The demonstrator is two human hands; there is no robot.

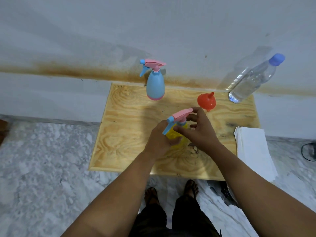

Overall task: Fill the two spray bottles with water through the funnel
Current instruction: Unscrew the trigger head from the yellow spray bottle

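Two hands on the yellow bottle: left hand clamps its body, right hand's curled fingers should twist the sprayer off squarely.

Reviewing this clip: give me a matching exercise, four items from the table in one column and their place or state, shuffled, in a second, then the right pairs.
Things:
1. yellow spray bottle
2. blue spray bottle
3. red funnel
4. water bottle

Place or state:
A. stands untouched at the far edge of the wooden table
B. at the far right corner, blue cap on
C. held in the left hand, right hand at its spray head
D. lies wide end down, spout upward

Pairs: 1-C, 2-A, 3-D, 4-B
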